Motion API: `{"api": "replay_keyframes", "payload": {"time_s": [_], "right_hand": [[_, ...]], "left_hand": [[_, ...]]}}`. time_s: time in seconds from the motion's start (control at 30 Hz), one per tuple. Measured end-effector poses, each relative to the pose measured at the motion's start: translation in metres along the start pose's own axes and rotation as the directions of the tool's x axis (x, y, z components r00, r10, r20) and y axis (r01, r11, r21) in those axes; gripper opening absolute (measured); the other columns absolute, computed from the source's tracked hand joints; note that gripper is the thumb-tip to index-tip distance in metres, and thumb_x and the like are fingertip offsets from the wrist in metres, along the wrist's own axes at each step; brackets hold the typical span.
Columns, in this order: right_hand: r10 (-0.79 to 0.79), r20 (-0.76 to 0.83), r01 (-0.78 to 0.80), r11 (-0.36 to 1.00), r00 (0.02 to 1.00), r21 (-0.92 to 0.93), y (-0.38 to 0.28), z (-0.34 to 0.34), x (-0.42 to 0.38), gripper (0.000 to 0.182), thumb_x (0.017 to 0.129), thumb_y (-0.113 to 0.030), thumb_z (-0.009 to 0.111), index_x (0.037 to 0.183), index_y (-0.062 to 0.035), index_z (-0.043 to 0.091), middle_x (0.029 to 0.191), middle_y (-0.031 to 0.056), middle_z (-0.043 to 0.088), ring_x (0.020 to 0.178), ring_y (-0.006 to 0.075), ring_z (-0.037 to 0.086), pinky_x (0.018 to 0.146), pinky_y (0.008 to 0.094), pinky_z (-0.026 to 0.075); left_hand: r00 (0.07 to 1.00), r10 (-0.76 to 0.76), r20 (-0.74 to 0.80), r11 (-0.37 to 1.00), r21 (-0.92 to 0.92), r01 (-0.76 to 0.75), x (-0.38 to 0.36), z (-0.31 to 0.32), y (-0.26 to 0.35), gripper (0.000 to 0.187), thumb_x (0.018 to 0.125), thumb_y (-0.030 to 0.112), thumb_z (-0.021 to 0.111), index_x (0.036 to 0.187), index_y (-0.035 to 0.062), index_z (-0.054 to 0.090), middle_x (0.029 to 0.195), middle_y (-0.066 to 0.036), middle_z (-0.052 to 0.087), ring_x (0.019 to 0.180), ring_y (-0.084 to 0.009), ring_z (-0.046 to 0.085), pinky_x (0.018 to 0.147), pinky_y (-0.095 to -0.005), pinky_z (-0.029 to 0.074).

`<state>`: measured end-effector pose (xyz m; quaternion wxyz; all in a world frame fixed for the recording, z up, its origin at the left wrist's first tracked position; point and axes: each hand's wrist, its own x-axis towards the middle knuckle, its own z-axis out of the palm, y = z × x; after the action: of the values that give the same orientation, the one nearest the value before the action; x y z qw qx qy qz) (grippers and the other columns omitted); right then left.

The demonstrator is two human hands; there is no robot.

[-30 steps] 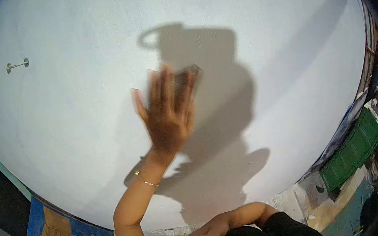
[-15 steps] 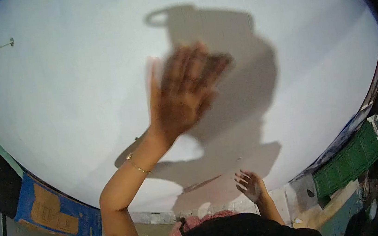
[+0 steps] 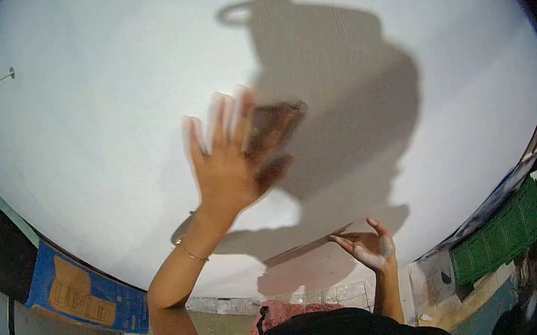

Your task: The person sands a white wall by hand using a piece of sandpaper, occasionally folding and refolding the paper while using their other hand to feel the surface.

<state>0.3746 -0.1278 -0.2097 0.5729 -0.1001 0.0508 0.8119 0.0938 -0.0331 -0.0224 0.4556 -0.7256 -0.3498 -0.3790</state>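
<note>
A broad white wall (image 3: pixel 104 120) fills most of the head view. My left hand (image 3: pixel 227 165) is raised in front of it with fingers spread and slightly blurred, palm toward the wall, holding nothing. Light falls on part of this hand and shadow covers its right side. A thin bracelet (image 3: pixel 188 251) circles the left wrist. Lower down, my right hand (image 3: pixel 372 248) is also empty, its fingers stretched to the left and the thumb apart. Its fingertips overlap the end of a thin dark streak (image 3: pixel 298 250) on the wall. A pale patch shows on the palm.
A large shadow (image 3: pixel 339 93) of head and headgear lies across the wall. Upper left is a small metal fitting (image 3: pixel 0 80). A blue cardboard box (image 3: pixel 122 303) and a dark panel (image 3: pixel 3 254) stand left; a green crate (image 3: pixel 501 233) stands right. Pink fabric (image 3: pixel 298 311) shows behind my shoulders.
My left hand has moved left and somewhat down, its fingers spreading wider. My right hand has risen and turned, its fingers now reaching left. The shadow has shifted right.
</note>
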Motion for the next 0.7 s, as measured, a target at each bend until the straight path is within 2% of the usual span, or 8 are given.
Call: {"api": "replay_keyframes", "payload": {"time_s": [0.1,0.17,0.27,0.3,0.43,0.5,0.6,0.7], "right_hand": [[-0.010,0.025,0.009,0.999,1.000,0.031,0.000,0.005,0.001,0.099,0.082,-0.024,0.061,0.130,0.0244,-0.011,0.140,0.0435,0.003,0.135,0.0483,0.015,0.113,0.0457,0.023],[-0.028,0.059,0.024,0.997,0.998,0.068,0.003,0.007,0.003,0.101,0.084,-0.026,0.060,0.129,0.0244,-0.015,0.138,0.0463,-0.004,0.135,0.0502,0.008,0.112,0.0475,0.023],[-0.022,0.045,0.018,0.996,0.999,0.084,-0.001,0.004,-0.001,0.102,0.084,-0.028,0.059,0.129,0.0241,-0.015,0.138,0.0467,-0.006,0.135,0.0508,0.006,0.112,0.0483,0.023],[-0.021,0.043,0.017,0.995,0.999,0.097,0.000,0.004,-0.003,0.102,0.085,-0.028,0.059,0.130,0.0238,-0.016,0.138,0.0466,-0.006,0.136,0.0506,0.006,0.112,0.0485,0.023],[-0.024,0.054,0.018,0.994,0.998,0.109,0.002,0.008,-0.003,0.101,0.086,-0.029,0.059,0.130,0.0225,-0.016,0.138,0.0458,-0.006,0.136,0.0495,0.006,0.112,0.0479,0.023],[-0.011,0.048,0.006,0.995,0.999,0.095,0.001,0.007,-0.003,0.101,0.085,-0.028,0.060,0.131,0.0219,-0.015,0.139,0.0453,-0.005,0.136,0.0493,0.008,0.112,0.0478,0.024],[-0.009,0.029,0.006,0.994,1.000,0.108,-0.002,0.006,-0.004,0.102,0.085,-0.028,0.061,0.132,0.0210,-0.015,0.139,0.0449,-0.004,0.136,0.0488,0.010,0.112,0.0473,0.025],[0.018,0.038,-0.021,0.995,0.999,0.100,-0.001,0.008,-0.001,0.103,0.085,-0.029,0.062,0.132,0.0207,-0.014,0.139,0.0449,-0.002,0.136,0.0482,0.012,0.112,0.0468,0.026]], "left_hand": [[0.878,-0.425,-0.222,0.905,-0.077,0.419,0.009,-0.015,-0.058,0.064,0.091,0.052,0.043,0.146,0.0220,0.030,0.154,-0.020,0.008,0.141,-0.0410,0.006,0.107,-0.0625,0.003],[0.819,-0.481,-0.313,0.876,-0.140,0.461,0.003,-0.008,-0.067,0.063,0.091,0.049,0.043,0.146,0.0194,0.030,0.153,-0.023,0.007,0.140,-0.0431,0.006,0.107,-0.0629,0.003],[0.972,-0.225,-0.067,0.974,-0.019,0.224,-0.022,0.005,-0.019,0.063,0.088,0.056,0.046,0.144,0.0316,0.032,0.153,-0.017,0.015,0.140,-0.0410,0.010,0.107,-0.0643,0.002],[0.999,-0.012,-0.037,1.000,-0.018,0.011,-0.038,0.016,-0.013,0.066,0.084,0.061,0.050,0.143,0.0374,0.031,0.153,-0.014,0.018,0.140,-0.0400,0.010,0.107,-0.0654,0.002],[0.914,-0.370,-0.164,0.925,0.023,0.379,-0.030,-0.018,-0.064,0.066,0.089,0.045,0.053,0.143,0.0111,0.034,0.150,-0.022,0.019,0.139,-0.0406,0.016,0.108,-0.0618,0.009],[0.704,-0.627,-0.333,0.771,-0.139,0.622,-0.033,-0.021,-0.103,0.066,0.092,0.036,0.050,0.144,0.0015,0.027,0.151,-0.024,0.015,0.139,-0.0423,0.013,0.109,-0.0591,0.008],[0.646,-0.685,-0.338,0.704,-0.078,0.706,-0.055,-0.010,-0.102,0.064,0.092,0.027,0.047,0.144,-0.0014,0.024,0.151,-0.026,0.012,0.139,-0.0427,0.011,0.110,-0.0572,0.006],[0.877,-0.437,-0.201,0.898,-0.037,0.439,-0.077,0.006,-0.049,0.068,0.087,0.036,0.052,0.144,0.0055,0.031,0.151,-0.025,0.012,0.140,-0.0409,0.011,0.107,-0.0626,0.004]]}}
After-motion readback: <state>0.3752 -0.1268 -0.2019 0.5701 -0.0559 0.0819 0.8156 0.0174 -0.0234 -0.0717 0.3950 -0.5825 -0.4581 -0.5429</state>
